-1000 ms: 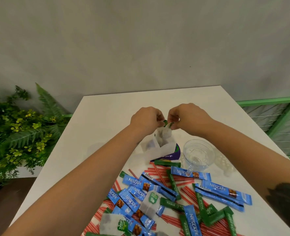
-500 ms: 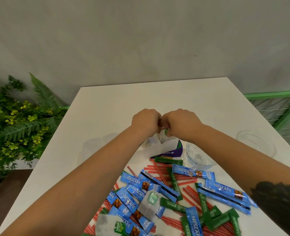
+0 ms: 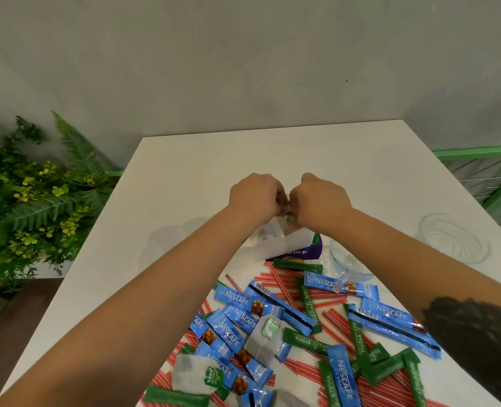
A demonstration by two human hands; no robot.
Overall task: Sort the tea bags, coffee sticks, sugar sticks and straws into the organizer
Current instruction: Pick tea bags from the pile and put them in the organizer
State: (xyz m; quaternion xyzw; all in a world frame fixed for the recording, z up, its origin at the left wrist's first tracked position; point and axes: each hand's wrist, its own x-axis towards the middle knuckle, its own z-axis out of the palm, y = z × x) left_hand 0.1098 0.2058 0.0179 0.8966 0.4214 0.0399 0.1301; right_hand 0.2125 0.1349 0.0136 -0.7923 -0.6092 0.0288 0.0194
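Head view showed the left hand (image 3: 258, 198) and right hand (image 3: 321, 201) knuckle to knuckle above the white table (image 3: 184, 177), fingers curled, both pinching a tea bag (image 3: 284, 227) that hung between them. Just nearer than the hands lay the pile: blue coffee sticks (image 3: 278, 306), green sugar sticks (image 3: 305, 337), red-striped straws (image 3: 337, 321). A clear bowl (image 3: 455, 239) sat right of the pile.

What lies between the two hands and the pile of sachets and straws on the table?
A white paper packet with a purple flap lies between the left hand, the right hand and the pile. Both hands pinch a small green-tagged tea bag above it. Nothing else visible blocks the way.
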